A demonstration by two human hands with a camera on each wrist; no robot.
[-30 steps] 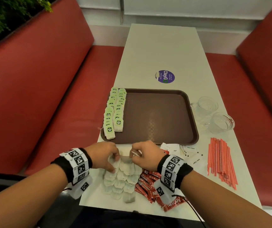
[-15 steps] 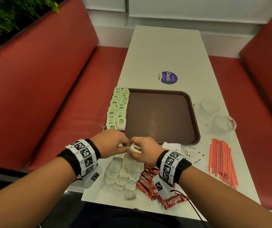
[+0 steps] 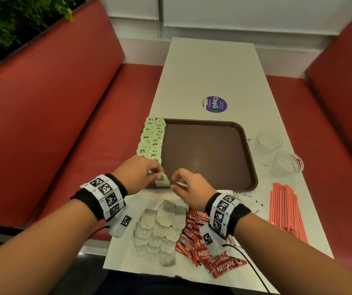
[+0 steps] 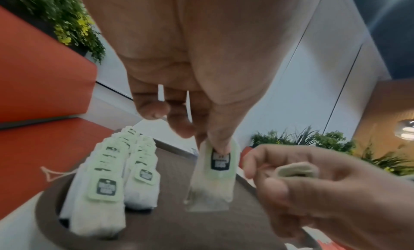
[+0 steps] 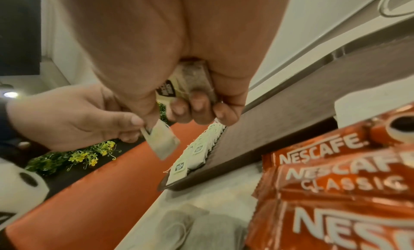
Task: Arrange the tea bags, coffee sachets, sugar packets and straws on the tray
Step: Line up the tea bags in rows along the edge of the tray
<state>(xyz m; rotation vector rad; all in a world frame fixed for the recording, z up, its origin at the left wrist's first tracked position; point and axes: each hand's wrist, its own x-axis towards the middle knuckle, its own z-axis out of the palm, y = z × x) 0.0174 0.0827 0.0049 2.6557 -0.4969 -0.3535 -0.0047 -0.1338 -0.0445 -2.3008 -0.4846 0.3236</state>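
A brown tray (image 3: 213,158) lies mid-table, with two rows of green-tagged tea bags (image 3: 152,139) along its left side. My left hand (image 3: 158,175) pinches one tea bag (image 4: 212,172) by its tag, and the bag hangs just over the tray's near-left corner. Right beside it, my right hand (image 3: 176,184) holds a second tea bag (image 5: 192,82) in its curled fingers. Near the front edge is a loose pile of tea bags (image 3: 160,226) with red Nescafe sachets (image 3: 205,243) beside it. White sugar packets (image 3: 250,201) and orange straws (image 3: 285,211) lie to the right.
Two glass cups (image 3: 266,141) (image 3: 289,163) stand right of the tray. A purple round sticker (image 3: 214,104) is on the white table (image 3: 209,67) beyond it. Red bench seats (image 3: 43,124) flank the table on both sides.
Both hands have risen from the tea bag pile and moved forward to the tray's near-left corner, each holding a tea bag.
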